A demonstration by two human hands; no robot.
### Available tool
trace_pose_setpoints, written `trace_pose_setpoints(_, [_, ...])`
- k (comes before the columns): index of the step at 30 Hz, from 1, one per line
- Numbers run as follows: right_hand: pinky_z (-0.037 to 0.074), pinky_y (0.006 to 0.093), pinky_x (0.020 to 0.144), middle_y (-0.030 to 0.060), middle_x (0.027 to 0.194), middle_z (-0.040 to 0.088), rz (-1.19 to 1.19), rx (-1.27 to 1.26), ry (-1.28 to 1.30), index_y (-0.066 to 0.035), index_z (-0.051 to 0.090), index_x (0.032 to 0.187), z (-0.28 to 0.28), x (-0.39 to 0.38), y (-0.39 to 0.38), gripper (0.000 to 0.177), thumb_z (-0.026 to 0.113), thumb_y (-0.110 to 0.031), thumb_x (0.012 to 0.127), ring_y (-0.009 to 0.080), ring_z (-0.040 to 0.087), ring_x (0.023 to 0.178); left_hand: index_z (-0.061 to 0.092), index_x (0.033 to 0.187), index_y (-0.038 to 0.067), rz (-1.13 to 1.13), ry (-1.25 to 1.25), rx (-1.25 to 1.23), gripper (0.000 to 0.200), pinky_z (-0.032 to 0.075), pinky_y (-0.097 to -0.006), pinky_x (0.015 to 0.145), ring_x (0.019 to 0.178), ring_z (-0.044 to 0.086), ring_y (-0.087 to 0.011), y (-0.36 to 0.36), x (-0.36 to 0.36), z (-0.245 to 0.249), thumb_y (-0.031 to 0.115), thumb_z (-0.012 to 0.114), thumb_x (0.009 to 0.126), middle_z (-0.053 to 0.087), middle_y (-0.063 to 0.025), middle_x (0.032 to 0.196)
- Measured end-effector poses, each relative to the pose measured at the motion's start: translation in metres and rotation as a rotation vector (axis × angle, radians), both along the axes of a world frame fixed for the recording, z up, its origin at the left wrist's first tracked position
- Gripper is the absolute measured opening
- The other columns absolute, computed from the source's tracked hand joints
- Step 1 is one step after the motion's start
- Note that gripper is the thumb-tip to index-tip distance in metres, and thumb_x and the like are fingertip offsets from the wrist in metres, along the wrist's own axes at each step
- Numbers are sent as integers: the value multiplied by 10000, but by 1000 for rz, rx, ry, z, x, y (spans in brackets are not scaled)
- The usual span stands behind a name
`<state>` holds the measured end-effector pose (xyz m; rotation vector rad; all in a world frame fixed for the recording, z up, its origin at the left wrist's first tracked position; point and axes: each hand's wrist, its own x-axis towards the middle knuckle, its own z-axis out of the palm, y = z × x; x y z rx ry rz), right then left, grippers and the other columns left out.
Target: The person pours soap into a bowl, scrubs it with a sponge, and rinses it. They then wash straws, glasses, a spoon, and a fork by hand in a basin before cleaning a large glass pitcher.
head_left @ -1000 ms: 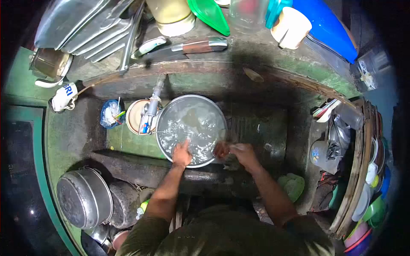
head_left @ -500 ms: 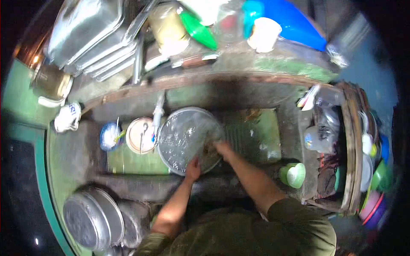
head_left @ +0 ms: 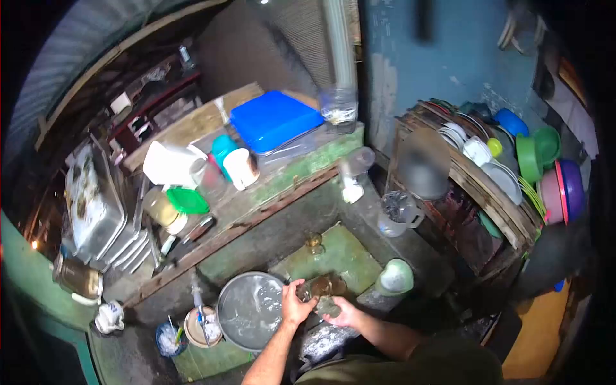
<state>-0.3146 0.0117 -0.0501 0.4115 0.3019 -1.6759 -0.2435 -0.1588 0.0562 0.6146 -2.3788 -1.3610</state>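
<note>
My left hand (head_left: 297, 304) is closed around a brownish see-through glass (head_left: 330, 283), tilted on its side. My right hand (head_left: 348, 314) grips a small grey-green scrubbing pad (head_left: 328, 307) close against the glass. Just left of my hands stands a round grey metal basin (head_left: 247, 321) filled with water. Beyond them, a small amber glass piece (head_left: 314, 244) rests on the green sink floor (head_left: 346, 256).
A green cup (head_left: 394, 277) stands on the right ledge beside a clear pitcher (head_left: 396, 215). Left of the basin are a beige plate (head_left: 194, 333), a blue bowl (head_left: 168, 346) and a tap (head_left: 196, 292). A wooden dish rack (head_left: 475, 179) stands right.
Both hands have come out of the basin to its right side, now with the brownish glass and scrubbing pad. The camera view has turned and tilted up, showing more of the room.
</note>
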Motion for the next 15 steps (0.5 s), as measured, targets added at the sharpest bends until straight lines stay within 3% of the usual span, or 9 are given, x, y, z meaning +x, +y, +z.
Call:
trace_pose_setpoints(1, [518, 319, 688, 44, 978, 668, 36, 149, 224, -128, 640, 1062, 13, 0, 1, 256, 519, -320, 943, 197, 632, 896, 557, 1134, 99, -37, -19, -191, 614, 490, -370, 822, 959, 564, -256, 12, -5, 14, 153, 851, 598, 565, -103, 1002])
trace_pose_setpoints(3, [511, 331, 661, 52, 979, 693, 69, 471, 352, -132, 639, 1076, 28, 0, 7, 245, 507, -302, 959, 202, 658, 912, 566, 1142, 104, -37, 18, -313, 614, 484, -375, 856, 950, 573, -287, 21, -9, 17, 145, 834, 591, 569, -124, 1039])
trace_pose_setpoints(5, [535, 347, 657, 40, 966, 693, 139, 364, 421, -111, 645, 1071, 19, -8, 24, 234, 539, -282, 951, 174, 666, 893, 571, 1138, 84, 58, 134, -144, 550, 478, -378, 857, 1017, 548, -269, 15, -7, -8, 125, 810, 644, 554, -115, 1080])
trace_pose_setpoints(7, [562, 355, 671, 37, 951, 693, 73, 300, 519, -77, 655, 1052, 16, -5, 51, 203, 592, -224, 926, 157, 672, 835, 560, 1151, 76, 292, 225, 531, 500, 492, -352, 807, 1022, 547, -234, 0, 4, -36, 173, 781, 713, 559, -81, 1091])
trace_pose_setpoints(9, [571, 333, 714, 59, 975, 693, 59, 259, 461, -34, 661, 1034, 71, -7, 95, 192, 626, -170, 904, 158, 674, 819, 557, 1132, 82, 571, 161, 804, 460, 504, -332, 762, 978, 547, -209, 6, 17, -11, 285, 745, 764, 564, -66, 1049])
trace_pose_setpoints(11, [557, 339, 694, 60, 909, 694, 58, 250, 381, -43, 653, 1021, 41, 3, 122, 175, 643, -157, 889, 166, 665, 780, 561, 1093, 109, 581, 130, 1144, 460, 523, -313, 688, 879, 550, -186, -49, 44, -69, 450, 667, 803, 562, -58, 1012])
trace_pose_setpoints(13, [544, 310, 729, 70, 912, 700, 101, 194, 368, -25, 675, 1019, 32, 8, 158, 200, 643, -171, 888, 150, 664, 800, 568, 1045, 131, 659, 105, 1341, 487, 526, -296, 601, 742, 532, -179, -85, 70, -120, 554, 594, 806, 565, -39, 940])
trace_pose_setpoints(14, [541, 311, 754, 74, 942, 704, 69, 125, 369, -14, 673, 1046, 21, 12, 176, 229, 641, -179, 891, 149, 668, 832, 570, 1054, 134, 894, 161, 1362, 531, 527, -286, 545, 668, 523, -180, -68, 65, -105, 597, 557, 796, 571, -24, 893])
trace_pose_setpoints(15, [536, 318, 784, 72, 975, 707, -137, -26, 850, -3, 670, 1065, 63, 9, 209, 254, 633, -192, 899, 155, 671, 860, 574, 1054, 145, 1019, 185, 1285, 526, 539, -288, 555, 658, 528, -182, -64, 66, -110, 598, 558, 786, 576, -19, 867])
